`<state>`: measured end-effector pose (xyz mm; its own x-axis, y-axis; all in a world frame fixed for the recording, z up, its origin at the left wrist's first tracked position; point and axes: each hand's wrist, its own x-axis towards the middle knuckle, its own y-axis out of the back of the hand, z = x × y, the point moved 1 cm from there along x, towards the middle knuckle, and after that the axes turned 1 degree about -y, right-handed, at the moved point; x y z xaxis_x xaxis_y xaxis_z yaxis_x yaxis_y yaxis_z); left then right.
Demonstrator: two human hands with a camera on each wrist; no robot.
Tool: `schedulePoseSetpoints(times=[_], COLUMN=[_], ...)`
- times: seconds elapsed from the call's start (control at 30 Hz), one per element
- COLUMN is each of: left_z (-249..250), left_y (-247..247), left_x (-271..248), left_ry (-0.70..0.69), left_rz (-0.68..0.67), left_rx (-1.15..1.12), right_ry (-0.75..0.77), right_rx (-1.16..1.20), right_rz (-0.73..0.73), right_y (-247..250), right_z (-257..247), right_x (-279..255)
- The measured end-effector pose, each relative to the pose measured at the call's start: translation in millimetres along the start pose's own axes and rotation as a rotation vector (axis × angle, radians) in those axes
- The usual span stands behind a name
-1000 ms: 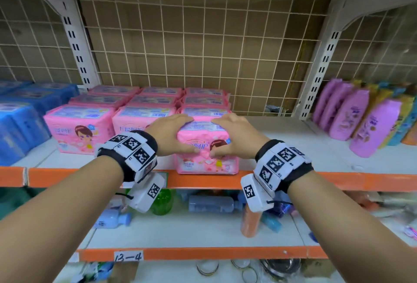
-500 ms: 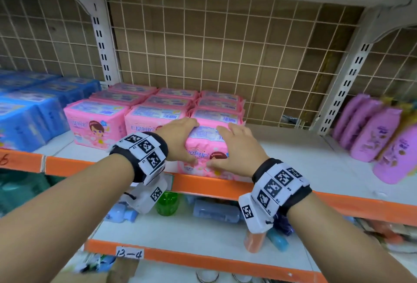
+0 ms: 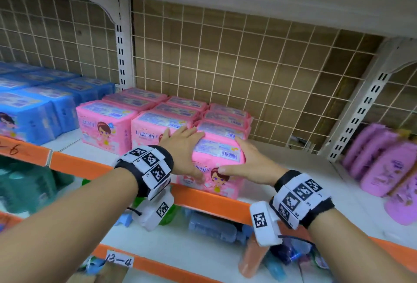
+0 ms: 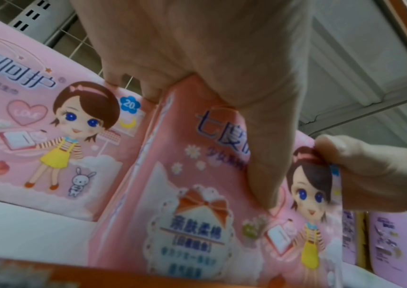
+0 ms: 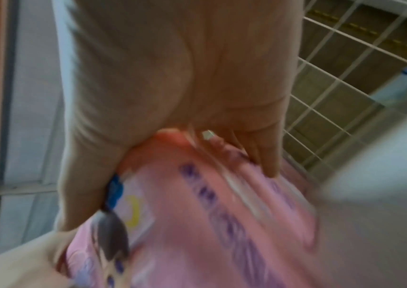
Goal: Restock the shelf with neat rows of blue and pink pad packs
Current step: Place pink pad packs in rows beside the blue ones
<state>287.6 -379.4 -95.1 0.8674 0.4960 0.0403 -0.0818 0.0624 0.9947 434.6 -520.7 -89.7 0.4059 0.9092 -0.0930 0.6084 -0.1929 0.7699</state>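
Observation:
A pink pad pack stands at the shelf's front edge, at the head of the right pink column. My left hand lies flat along its left side, between it and the neighbouring pack, thumb across the front. My right hand presses its right side, thumb on the printed front. In the left wrist view the left thumb crosses the pack. The right wrist view is blurred and shows the right hand straddling the pack's corner. Pink rows and blue packs fill the shelf to the left.
Bare white shelf lies right of the pack, up to purple bottles past a slotted upright. A wire grid backs the shelf. The orange shelf lip is just below the pack. Bottles lie on the lower shelf.
Both hands have slid from over the pack's top to its sides, with fingers straighter. The pack stays at the front of its column. My view has come closer.

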Motion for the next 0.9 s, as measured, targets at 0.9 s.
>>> schedulePoseSetpoints(times=[0.9], left_z=[-207.2], left_y=[18.5], left_x=[-0.3], left_ry=[0.425], left_rz=[0.046], left_rx=[-0.026], right_ry=[-0.225], right_rx=[-0.749], right_rz=[0.211], right_y=[-120.6], right_z=[-157.9], right_x=[87.8])
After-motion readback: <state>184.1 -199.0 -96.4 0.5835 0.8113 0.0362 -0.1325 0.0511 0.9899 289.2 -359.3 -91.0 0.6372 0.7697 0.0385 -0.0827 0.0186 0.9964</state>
